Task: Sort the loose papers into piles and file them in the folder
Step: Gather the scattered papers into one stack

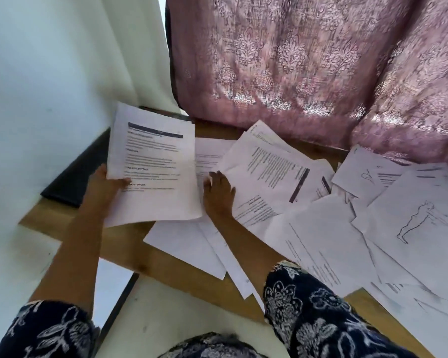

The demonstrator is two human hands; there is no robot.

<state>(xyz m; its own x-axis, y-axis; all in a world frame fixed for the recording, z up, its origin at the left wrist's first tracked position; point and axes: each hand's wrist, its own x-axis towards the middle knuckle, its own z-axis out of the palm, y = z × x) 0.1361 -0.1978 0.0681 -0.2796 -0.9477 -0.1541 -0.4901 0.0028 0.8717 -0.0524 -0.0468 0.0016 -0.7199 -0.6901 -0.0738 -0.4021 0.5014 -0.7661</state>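
My left hand (106,183) grips a stack of printed text pages (153,164) by its lower left edge, thumb on top, and holds it lifted above the table's left part. My right hand (219,192) lies flat with straight fingers on the loose papers (269,171) spread over the middle of the wooden table (130,244). More loose sheets, some with line drawings (422,223), cover the right side. A dark folder (75,177) lies at the table's left edge, partly hidden under the held stack.
A pink patterned curtain (308,60) hangs right behind the table. A white wall (36,73) stands to the left. The table's front edge (166,267) runs diagonally, with a white floor below it. My dark floral sleeves show at the bottom.
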